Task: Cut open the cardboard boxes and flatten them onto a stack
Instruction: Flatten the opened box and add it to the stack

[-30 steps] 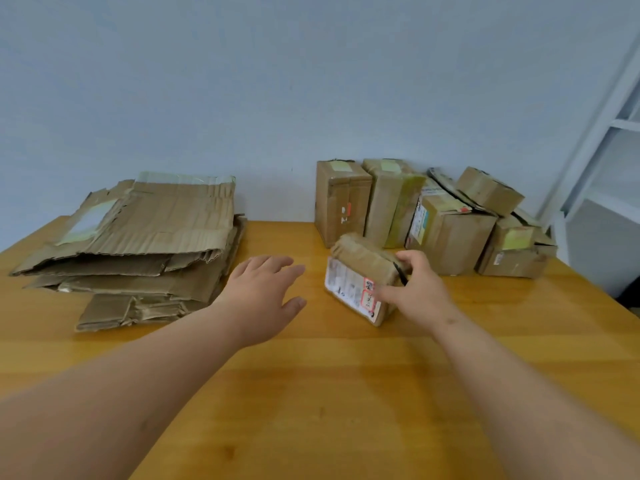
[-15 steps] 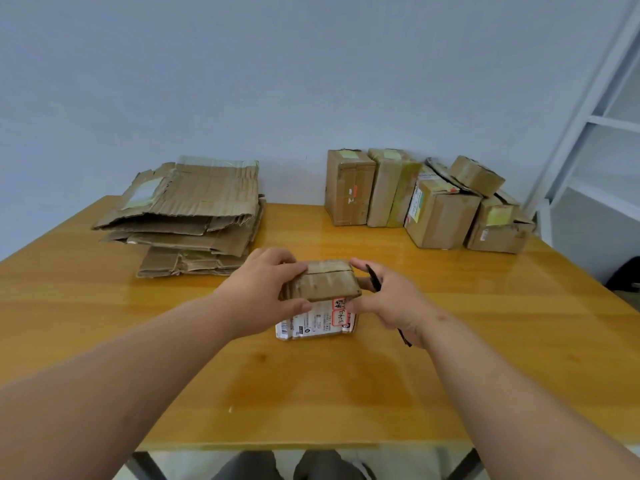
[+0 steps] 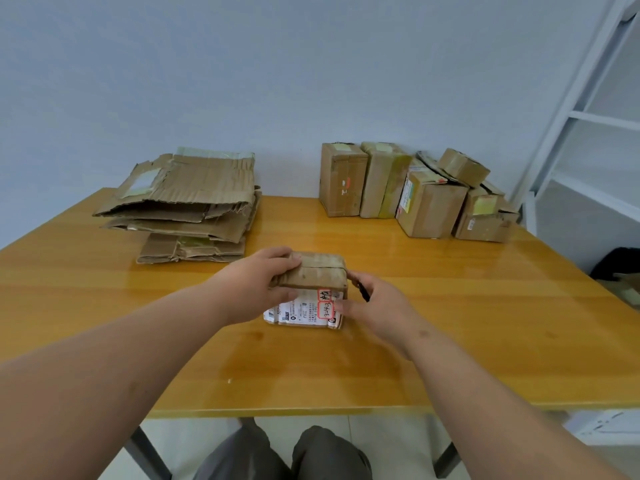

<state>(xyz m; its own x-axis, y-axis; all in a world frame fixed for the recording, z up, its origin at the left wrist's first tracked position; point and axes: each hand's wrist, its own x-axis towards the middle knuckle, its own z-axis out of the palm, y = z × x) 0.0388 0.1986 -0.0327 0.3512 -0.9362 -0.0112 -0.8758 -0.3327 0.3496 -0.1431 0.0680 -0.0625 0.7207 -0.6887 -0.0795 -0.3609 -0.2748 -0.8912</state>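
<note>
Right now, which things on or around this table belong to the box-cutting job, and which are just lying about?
Job:
small box, gripped by left hand
dark cutter in right hand
uncut boxes by the wall
flattened stack
table

Lying about:
white shelving
dark object on floor, right

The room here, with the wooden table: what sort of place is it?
Probably a plain workroom or storeroom for parcels. Sealed boxes stand against a bare wall, flattened cardboard is piled on the table, and white shelving stands at the right.
</note>
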